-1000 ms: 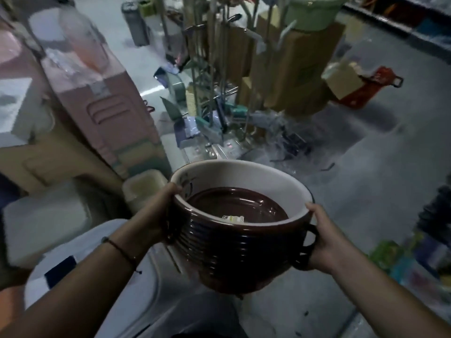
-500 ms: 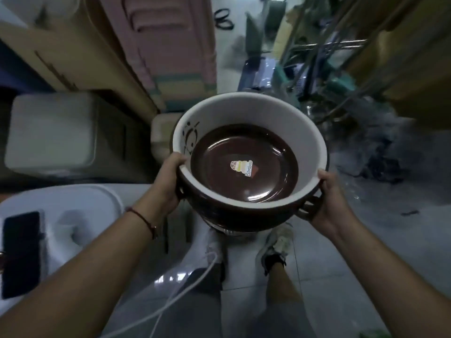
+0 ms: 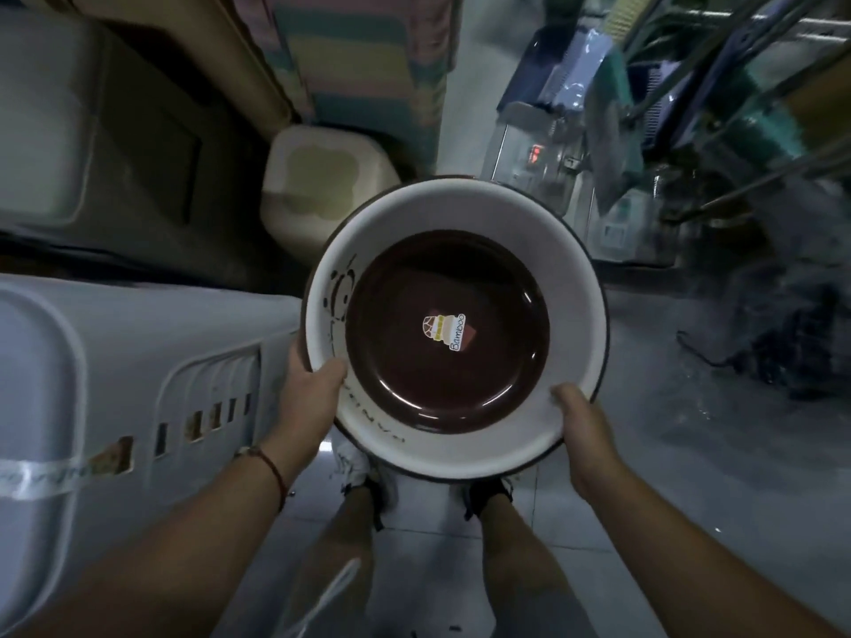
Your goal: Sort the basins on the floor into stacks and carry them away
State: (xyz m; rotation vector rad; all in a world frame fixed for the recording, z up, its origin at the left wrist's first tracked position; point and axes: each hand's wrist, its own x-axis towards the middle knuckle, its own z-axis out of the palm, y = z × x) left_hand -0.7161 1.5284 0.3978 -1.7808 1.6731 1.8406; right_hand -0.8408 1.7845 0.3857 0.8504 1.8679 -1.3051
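Observation:
I look straight down into a stack of basins [image 3: 571, 287], white inside the wall with a dark brown bottom and a small "Bamboo" sticker at its centre. My left hand [image 3: 309, 398] grips the near-left rim, thumb inside the wall. My right hand [image 3: 581, 423] grips the near-right rim. The stack hangs over my feet and hides most of both shoes. How many basins are nested is hidden from this angle.
A large white plastic cabinet [image 3: 115, 384] lies close on my left. A cream lidded bin [image 3: 317, 177] and cardboard boxes [image 3: 152, 131] stand beyond it. Packaged goods and metal racks [image 3: 690, 131] crowd the right. Grey tiled floor [image 3: 690, 476] lies to the right.
The view has tipped from forward to straight down, so the basin stack is now seen from above. Both hands have shifted from the side handles to the near rim.

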